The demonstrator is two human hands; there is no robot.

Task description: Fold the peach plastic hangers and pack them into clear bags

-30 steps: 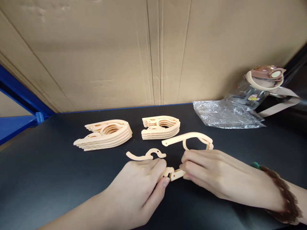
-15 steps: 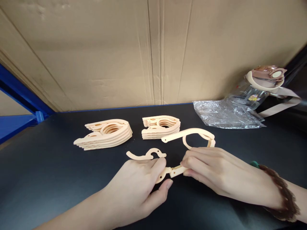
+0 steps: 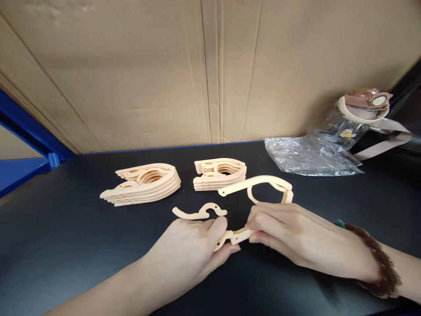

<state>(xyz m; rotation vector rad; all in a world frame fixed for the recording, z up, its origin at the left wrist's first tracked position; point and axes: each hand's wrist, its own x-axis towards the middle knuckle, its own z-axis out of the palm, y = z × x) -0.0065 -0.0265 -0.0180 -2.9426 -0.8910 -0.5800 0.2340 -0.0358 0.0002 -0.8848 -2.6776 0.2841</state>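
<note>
My left hand (image 3: 194, 250) pinches one end of a peach plastic folding hanger piece (image 3: 230, 237) low on the black tabletop (image 3: 82, 245). My right hand (image 3: 289, 232) grips the mating piece, whose curved arm (image 3: 256, 183) arcs up and back over the fingers. The two parts meet between my thumbs. A loose hook-shaped piece (image 3: 200, 212) lies just beyond my left hand.
Two stacks of the same peach parts rest further back: a wider stack (image 3: 144, 183) at left, a smaller stack (image 3: 219, 173) at centre. Crumpled clear plastic bag (image 3: 305, 158) and a water bottle (image 3: 355, 118) sit far right. A cardboard wall (image 3: 210, 70) stands behind; blue frame (image 3: 29, 145) left.
The curved arm in my right hand has lifted slightly. My left thumb has shifted along the joint; the two parts stay touching.
</note>
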